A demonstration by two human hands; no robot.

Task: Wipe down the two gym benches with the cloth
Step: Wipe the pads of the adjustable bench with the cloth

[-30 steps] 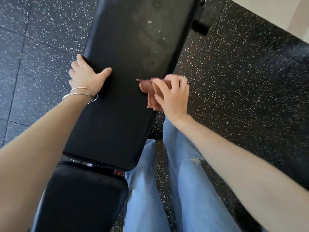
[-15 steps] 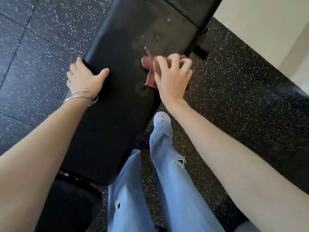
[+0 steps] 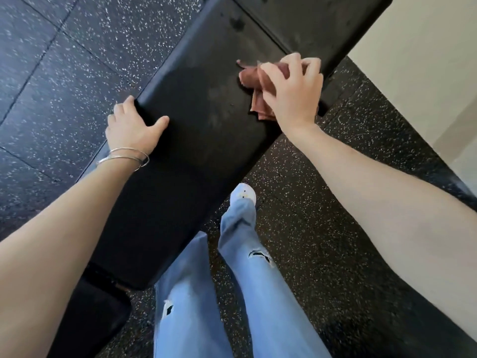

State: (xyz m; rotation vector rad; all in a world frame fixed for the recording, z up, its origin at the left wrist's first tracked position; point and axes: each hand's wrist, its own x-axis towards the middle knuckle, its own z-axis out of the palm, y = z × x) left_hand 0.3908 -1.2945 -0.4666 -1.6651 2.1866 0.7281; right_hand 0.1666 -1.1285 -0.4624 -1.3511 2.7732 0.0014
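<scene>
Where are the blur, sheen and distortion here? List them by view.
Head view: wide-angle stretch swells both forearms toward the corners; right hand and cloth are slightly motion-soft; left hand is sharper; soft sheen runs along the left edge of the bench pad.

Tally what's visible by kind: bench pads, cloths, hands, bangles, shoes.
bench pads, black: 3
cloth, reddish-brown: 1
hands: 2, the left hand gripping a pad edge and the right hand gripping the cloth
bangles, silver: 2
shoe, white: 1
Total: 9
</scene>
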